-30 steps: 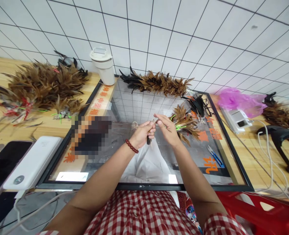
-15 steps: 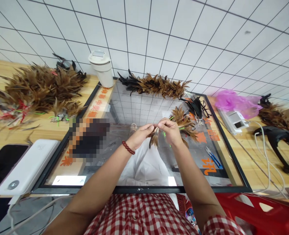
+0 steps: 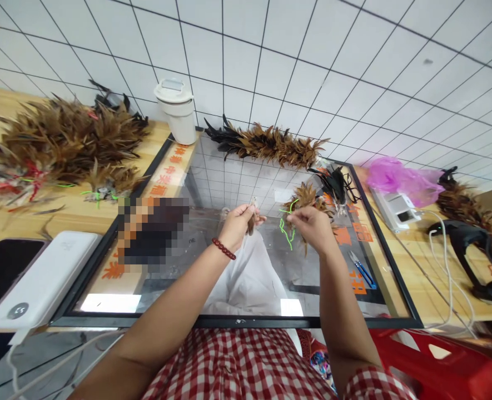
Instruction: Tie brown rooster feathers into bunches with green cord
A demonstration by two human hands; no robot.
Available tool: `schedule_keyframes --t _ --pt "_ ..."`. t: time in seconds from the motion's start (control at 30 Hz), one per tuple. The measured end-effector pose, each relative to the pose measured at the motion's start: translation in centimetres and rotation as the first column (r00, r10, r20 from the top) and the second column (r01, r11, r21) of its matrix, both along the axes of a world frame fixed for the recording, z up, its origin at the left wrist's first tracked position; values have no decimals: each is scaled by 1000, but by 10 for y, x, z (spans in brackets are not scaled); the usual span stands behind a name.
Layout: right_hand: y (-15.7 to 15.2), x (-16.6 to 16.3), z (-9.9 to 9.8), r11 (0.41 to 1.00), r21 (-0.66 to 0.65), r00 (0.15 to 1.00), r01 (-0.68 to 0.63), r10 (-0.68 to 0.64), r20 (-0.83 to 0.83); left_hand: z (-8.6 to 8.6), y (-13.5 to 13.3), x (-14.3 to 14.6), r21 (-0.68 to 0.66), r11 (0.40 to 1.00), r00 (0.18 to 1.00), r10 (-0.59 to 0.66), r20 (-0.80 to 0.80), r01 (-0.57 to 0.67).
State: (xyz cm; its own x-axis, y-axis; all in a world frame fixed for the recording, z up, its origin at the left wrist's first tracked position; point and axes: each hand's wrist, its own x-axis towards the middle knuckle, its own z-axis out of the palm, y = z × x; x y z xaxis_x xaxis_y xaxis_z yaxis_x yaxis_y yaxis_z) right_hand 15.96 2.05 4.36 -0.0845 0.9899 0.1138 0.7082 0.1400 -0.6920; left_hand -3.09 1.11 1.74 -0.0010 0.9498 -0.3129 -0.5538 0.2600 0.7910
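Note:
My left hand [image 3: 238, 224] is closed on a small bunch of brown feathers [image 3: 251, 223], with its pale quill ends sticking up above the fingers. To the right, my right hand [image 3: 312, 226] pinches a bright green string [image 3: 286, 232] that dangles in loops from the fingertips. Just behind that hand lies a loose pile of brown feathers [image 3: 305, 195], partly covered by it. Both hands are apart, above the black-framed glass panel [image 3: 246, 321]. A small bundle of black feathers [image 3: 332, 183] rests past the pile.
A long brown feather strip [image 3: 271, 145] lies along the back, near a white lidded cup [image 3: 178, 114]. Blue-handled snips [image 3: 362, 269] are at right. Feather heaps [image 3: 70, 139], a white power bank [image 3: 45, 280] and a phone [image 3: 8, 272] occupy the left; a pink plastic bag [image 3: 399, 176] sits far right.
My hands have moved apart from where they met over the feathers. The small bunch stays in my left hand, while my right hand has shifted right and now holds the green string.

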Motion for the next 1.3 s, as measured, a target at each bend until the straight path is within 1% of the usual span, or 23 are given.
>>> schedule_keyframes --t 0.03,0.07,0.1,0.13,0.17,0.2,0.27,0.33,0.4,0.47,0.5,0.57,0.63,0.67,0.77,0.87,0.93,1.0,1.03,1.1,1.2,1.23,1.3 --pt "-6 3 -1 998 -54 991 -22 28 129 1 0 -1 -16 1000 1000 4 16 -3" --pt "-12 4 -4 997 -81 973 -19 37 228 2 0 -1 -27 1000 1000 0 26 0" --pt "-17 3 -8 997 -81 957 -9 32 290 2 -1 0 -31 999 999 -10 31 11" --pt "-21 1 -14 998 -57 949 0 18 315 2 -2 0 -28 999 999 -26 29 26" --pt "-22 -2 -19 1000 -21 952 -5 11 306 2 -3 1 -20 999 999 -45 22 45" --pt "-23 -5 -24 1000 19 964 -23 17 267 2 -4 2 -7 998 998 -61 8 61" --pt "-19 -11 -30 994 83 993 -65 56 106 2 -6 3 23 996 996 -86 -34 86" --pt "-12 -16 -29 995 57 988 -83 90 -126 1 -7 5 54 993 992 -99 -81 104" --pt "-5 -22 -23 994 -48 921 -94 68 -383 2 -8 5 74 990 988 -113 -105 121" --pt "1 -29 -16 978 -162 808 -134 13 -589 3 -9 4 83 985 986 -141 -89 149" --pt "3 -33 -12 963 -208 751 -173 -8 -660 4 -9 4 86 982 984 -165 -69 170" --pt "6 -41 -7 921 -273 674 -278 -16 -739 5 -10 4 90 969 974 -227 -23 228" --pt "7 -45 -5 881 -292 644 -373 19 -765 6 -11 3 99 952 956 -293 18 290" --pt "7 -47 -4 873 -282 638 -398 43 -769 6 -12 3 103 944 947 -319 36 314" --pt "7 -49 -6 887 -222 624 -406 92 -776 5 -13 4 123 926 929 -365 56 356" --pt "7 -51 -7 892 -217 628 -396 90 -773 5 -14 4 152 912 921 -388 30 380" --pt "8 -53 -7 906 -217 656 -364 84 -750 4 -14 5 152 915 926 -378 -3 374" --pt "9 -53 -7 926 -188 681 -327 93 -726 3 -14 5 145 932 943 -331 -32 332" --pt "10 -53 -7 932 -173 680 -320 99 -727 2 -13 4 147 942 954 -298 -40 301" --pt "11 -48 -6 928 -168 640 -333 92 -763 2 -11 3 165 963 977 -210 -28 211" --pt "12 -37 -5 914 -205 573 -350 36 -819 2 -7 0 187 980 997 -76 -1 75" --pt "11 -34 -6 910 -217 566 -353 23 -824 2 -7 -1 193 980 998 -56 -7 56" --pt "10 -31 -7 898 -227 574 -378 35 -818 3 -6 -2 216 973 996 -72 -54 82"
